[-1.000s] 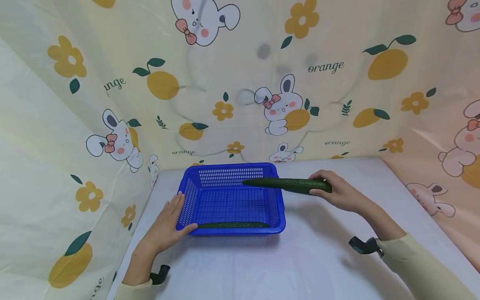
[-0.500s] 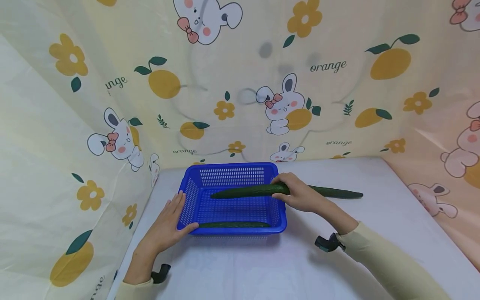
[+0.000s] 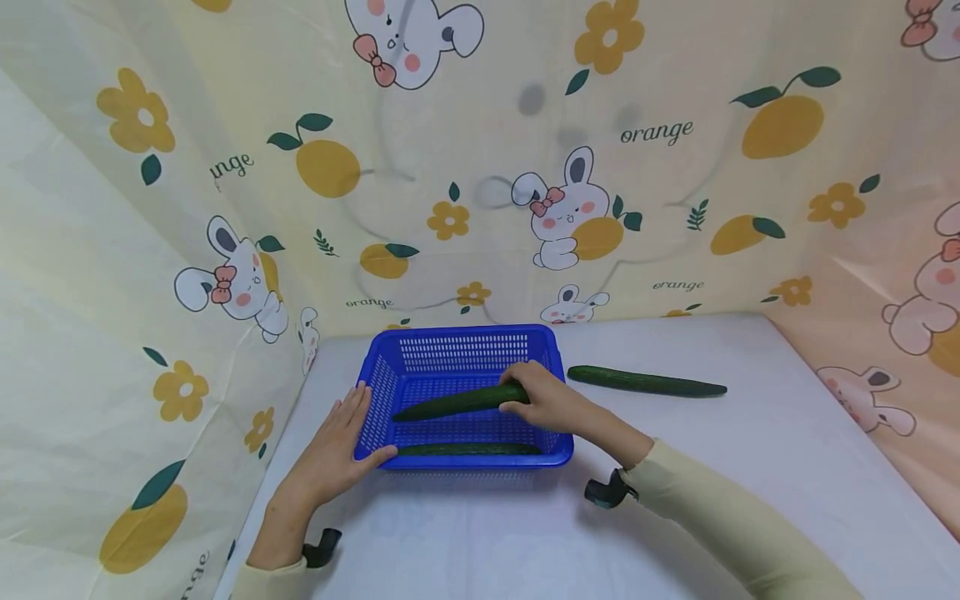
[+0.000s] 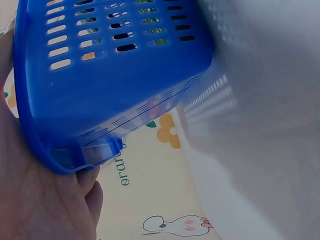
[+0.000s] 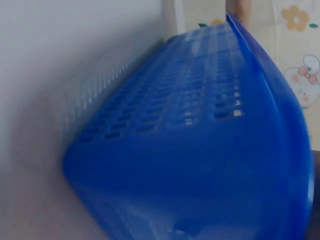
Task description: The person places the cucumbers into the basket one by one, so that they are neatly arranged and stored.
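Observation:
A blue plastic basket (image 3: 465,331) with slotted walls stands on the table. My right hand (image 3: 543,398) reaches over its right side and grips a cucumber (image 3: 457,403) by its right end, the free end pointing left inside the basket. Along the near wall inside lies another cucumber (image 3: 468,449). My left hand (image 3: 330,454) rests on the basket's left rim with fingers straight and the thumb at the near corner. In the left wrist view, the palm (image 4: 45,200) lies against the rim. The right wrist view shows the basket's outer wall (image 5: 200,165); the cucumber is hidden there.
A third cucumber (image 3: 648,382) lies on the white table (image 3: 480,533), to the right of the basket. Behind the table hangs a patterned curtain (image 3: 450,125), with more of it on both sides.
My right hand has carried the cucumber left and toward me, from right of the basket to inside it. The cucumber on the table has come into fuller view. My left hand stays put.

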### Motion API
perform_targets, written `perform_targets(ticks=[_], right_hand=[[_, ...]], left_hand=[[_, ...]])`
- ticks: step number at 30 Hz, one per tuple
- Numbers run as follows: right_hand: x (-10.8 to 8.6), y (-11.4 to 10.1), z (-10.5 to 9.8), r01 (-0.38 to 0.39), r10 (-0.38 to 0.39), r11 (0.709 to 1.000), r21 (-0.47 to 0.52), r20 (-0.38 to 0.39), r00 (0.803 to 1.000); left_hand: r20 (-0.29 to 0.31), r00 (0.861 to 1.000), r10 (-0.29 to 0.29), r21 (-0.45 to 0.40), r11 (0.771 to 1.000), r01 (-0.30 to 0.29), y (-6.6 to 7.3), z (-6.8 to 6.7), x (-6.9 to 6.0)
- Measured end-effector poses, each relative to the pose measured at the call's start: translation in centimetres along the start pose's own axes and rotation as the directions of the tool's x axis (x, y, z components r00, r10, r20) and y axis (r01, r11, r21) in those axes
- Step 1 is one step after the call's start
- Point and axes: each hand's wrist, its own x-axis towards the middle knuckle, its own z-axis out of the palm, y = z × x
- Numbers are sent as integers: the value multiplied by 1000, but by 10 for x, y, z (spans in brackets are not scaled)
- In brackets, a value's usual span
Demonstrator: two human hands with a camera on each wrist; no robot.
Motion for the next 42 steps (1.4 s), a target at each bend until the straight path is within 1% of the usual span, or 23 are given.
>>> perform_targets(ticks=[7,11,14,17,22,24,26,30,34,39,42], right_hand=[[12,-4,14,0,0,1000,9,29,1000],[15,-4,18,-23,22,1000,8,33,999],[15,-5,19,-45,45,999,14,36,998],[15,-5,18,-70,69,997,12,56,996],[14,-8,18,-115,119,992,-46,104,987],[14,-7,18,-113,120,992,-63,118,986],[13,-7,17,-103,109,993,-55,119,987],[13,-7,10,-76,76,997,-4,70,995],[9,-7,-4,-85,85,996,28,-6,996],[-4,-2,-24,-76,81,996,53,-92,993],[-15,5,-34,-65,71,997,47,-132,989]], left_hand=[[-1,1000,4,-8,1000,-4,0,0,0],[1,1000,5,-6,1000,-5,1,1,1],[2,1000,2,-3,1000,-2,1,1,1],[4,1000,-1,0,1000,1,0,1,1],[7,1000,-3,1,1000,3,0,1,1],[8,1000,-3,2,1000,3,0,1,1],[10,1000,-3,3,1000,3,0,1,1],[8,1000,-4,8,1000,4,1,0,2],[11,1000,-7,4,1000,7,1,0,2],[10,1000,-5,-4,1000,5,1,-1,1],[8,1000,-1,-7,1000,1,2,-1,0]])
